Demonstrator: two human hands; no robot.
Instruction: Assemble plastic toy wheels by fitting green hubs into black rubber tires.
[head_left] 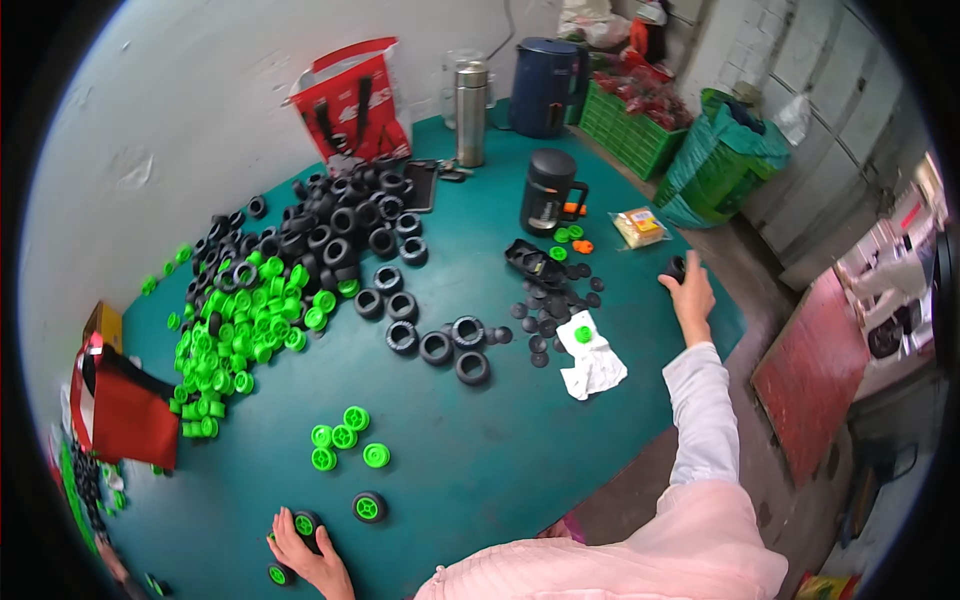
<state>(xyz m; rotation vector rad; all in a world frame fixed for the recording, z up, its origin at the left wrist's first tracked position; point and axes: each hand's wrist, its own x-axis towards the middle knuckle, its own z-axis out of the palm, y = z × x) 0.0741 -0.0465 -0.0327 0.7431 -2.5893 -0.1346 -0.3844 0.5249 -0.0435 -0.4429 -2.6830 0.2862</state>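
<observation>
At the near edge of the table, my left hand (308, 562) closes around a toy wheel (305, 524), a black tyre with a green hub. Another wheel (280, 574) lies beside that hand, and a third wheel (369, 508) sits to its right. My right arm reaches out to the table's right edge. There my right hand (692, 298) holds a small black round piece (677, 267) between thumb and fingers; it looks like a tyre, partly hidden. Several loose green hubs (344, 437) lie beyond my left hand.
Piles of black tyres (320, 235) and green hubs (240, 325) cover the far left. Black discs (547, 325), a white tissue (596, 368), a dark mug (548, 190), a steel flask (471, 115) and a blue kettle (545, 88) stand or lie right of centre. A red bag (130, 405) is at left.
</observation>
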